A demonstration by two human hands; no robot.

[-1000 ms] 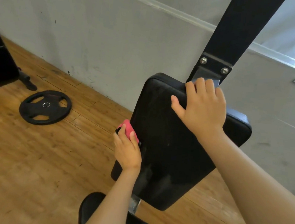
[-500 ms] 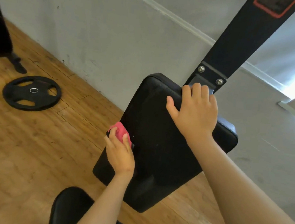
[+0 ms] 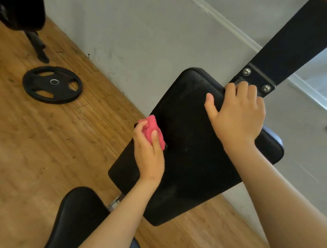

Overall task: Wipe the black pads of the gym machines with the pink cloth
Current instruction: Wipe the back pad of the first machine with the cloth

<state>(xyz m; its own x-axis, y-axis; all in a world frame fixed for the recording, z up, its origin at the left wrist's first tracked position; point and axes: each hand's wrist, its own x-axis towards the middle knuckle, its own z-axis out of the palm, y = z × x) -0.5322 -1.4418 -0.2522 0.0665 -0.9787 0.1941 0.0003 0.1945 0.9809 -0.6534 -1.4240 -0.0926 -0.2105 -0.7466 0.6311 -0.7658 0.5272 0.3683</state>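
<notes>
Pad: large, black, tilted, seen at centre of frame. It is fixed below a black beam that runs to the upper right. Two bolts are seen at the joint.

Left hand: clamped on the cloth. The pink cloth is bunched small and gripped between thumb and curled fingers. It is pressed to the pad's left edge, about midway along it. Only a little of the cloth is seen beyond the fingers.

Right hand: set on the pad's upper edge, just below the bolted joint. The fingers are bent over that edge, their tips hidden behind it. The thumb is spread wide and laid on the pad's face.

The hands are apart, the left one lower and further left, with bare pad face between them.

Seat: a second black cushion at lower centre, partly covered by the left forearm.

Plate: a black weight plate, laid flat on the wood floor at left of frame, well apart from the pad. A grey wall is seen behind.
</notes>
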